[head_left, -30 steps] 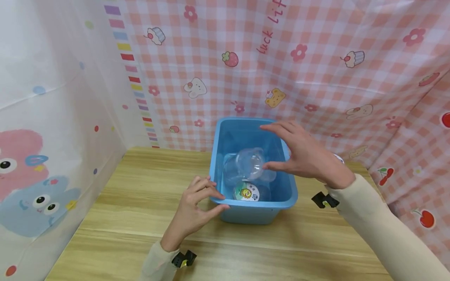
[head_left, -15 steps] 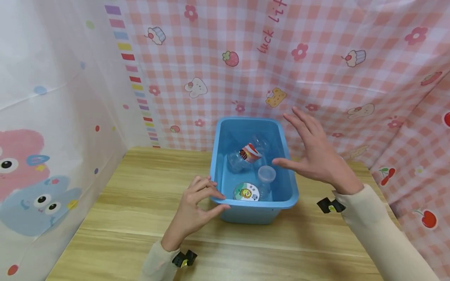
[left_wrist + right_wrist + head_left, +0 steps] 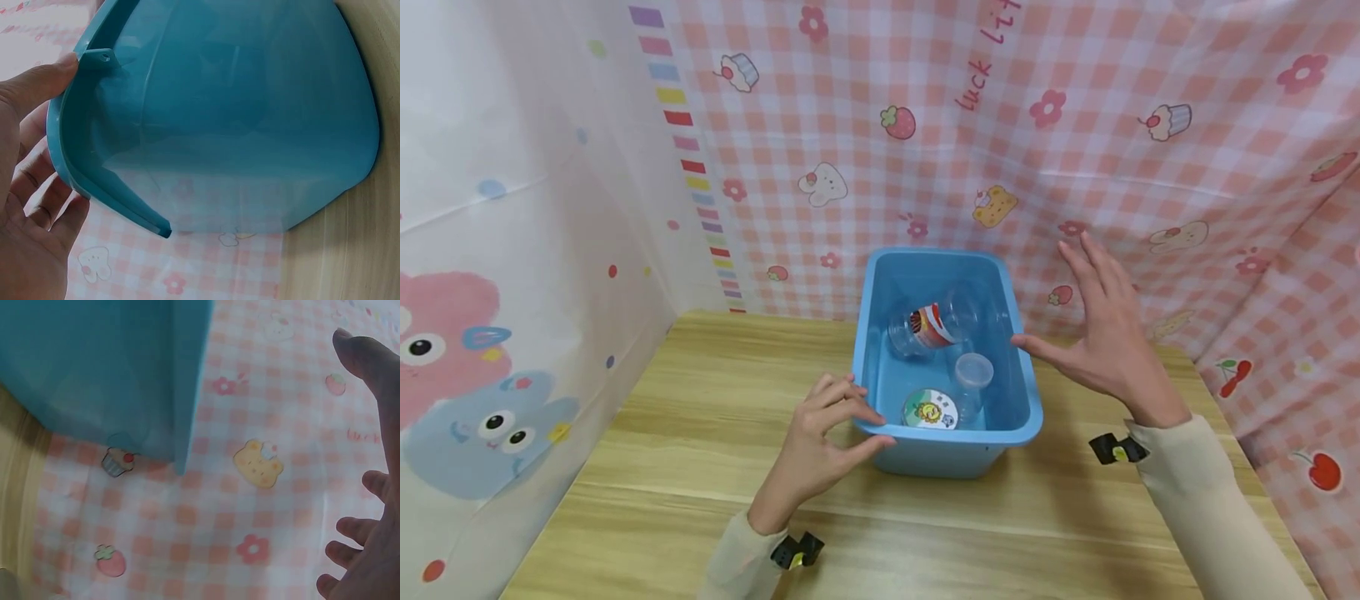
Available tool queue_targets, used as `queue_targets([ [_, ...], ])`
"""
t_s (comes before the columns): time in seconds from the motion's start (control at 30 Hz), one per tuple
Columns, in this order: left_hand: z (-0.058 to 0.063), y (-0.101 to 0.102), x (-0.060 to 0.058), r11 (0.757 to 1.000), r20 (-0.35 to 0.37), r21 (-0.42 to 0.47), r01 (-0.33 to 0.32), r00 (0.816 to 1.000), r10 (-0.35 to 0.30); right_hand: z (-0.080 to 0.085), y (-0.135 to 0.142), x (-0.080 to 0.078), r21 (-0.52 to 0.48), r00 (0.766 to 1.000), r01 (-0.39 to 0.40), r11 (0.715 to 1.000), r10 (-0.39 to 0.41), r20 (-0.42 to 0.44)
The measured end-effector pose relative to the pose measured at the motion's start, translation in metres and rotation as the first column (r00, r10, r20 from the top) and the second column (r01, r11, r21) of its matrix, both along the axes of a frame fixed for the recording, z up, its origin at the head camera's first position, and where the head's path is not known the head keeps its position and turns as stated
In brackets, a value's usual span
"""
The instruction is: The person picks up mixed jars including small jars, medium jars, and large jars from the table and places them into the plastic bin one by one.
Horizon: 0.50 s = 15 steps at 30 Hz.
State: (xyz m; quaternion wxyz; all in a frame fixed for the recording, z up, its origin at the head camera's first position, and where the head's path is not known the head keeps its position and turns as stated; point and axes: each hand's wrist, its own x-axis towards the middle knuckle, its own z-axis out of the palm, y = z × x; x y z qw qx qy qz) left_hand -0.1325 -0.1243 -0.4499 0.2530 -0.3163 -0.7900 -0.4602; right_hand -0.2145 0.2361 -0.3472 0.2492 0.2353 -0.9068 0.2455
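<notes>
A blue plastic bin stands on the table. My left hand grips its near left corner; in the left wrist view the thumb presses on the rim and the other fingers lie round the corner. My right hand is spread just right of the bin, holding nothing. Inside the bin, a clear plastic jar with a red and white label lies on its side toward the back. Nearer the front are a small clear container with a whitish lid and one with a round sunflower-print top.
The wood-grain table extends on both sides of the bin. A pink checked cloth hangs close behind it, and a white patterned cloth hangs at the left. More checked cloth closes off the right.
My right hand has moved out from over the bin to the right, its fingers spreading. The clear jar has dropped and rolled, its label now showing. My left hand stays at the corner.
</notes>
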Motion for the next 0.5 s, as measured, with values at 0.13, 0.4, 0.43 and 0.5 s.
queue_targets([
  [0.13, 0.000, 0.000, 0.000, 1.000, -0.007, 0.005, 0.005, 1.000, -0.005, -0.008, 0.010, -0.003, -0.025, 0.999, 0.048, 0.999, -0.047, 0.023],
  [0.4, -0.001, 0.000, 0.000, 1.000, -0.010, 0.010, 0.013, 1.000, -0.013, -0.020, 0.029, -0.008, -0.099, 0.997, 0.074, 0.992, -0.073, 0.011],
  [0.43, -0.001, 0.000, 0.000, 1.000, -0.008, 0.009, 0.012, 1.000, -0.012, -0.022, 0.032, -0.008, -0.109, 0.997, 0.077, 0.991, -0.077, 0.011],
  [0.5, -0.001, 0.000, 0.000, 1.000, -0.004, 0.010, 0.015, 1.000, -0.015, -0.025, 0.037, -0.009, -0.127, 0.996, 0.089, 0.988, -0.088, 0.011],
])
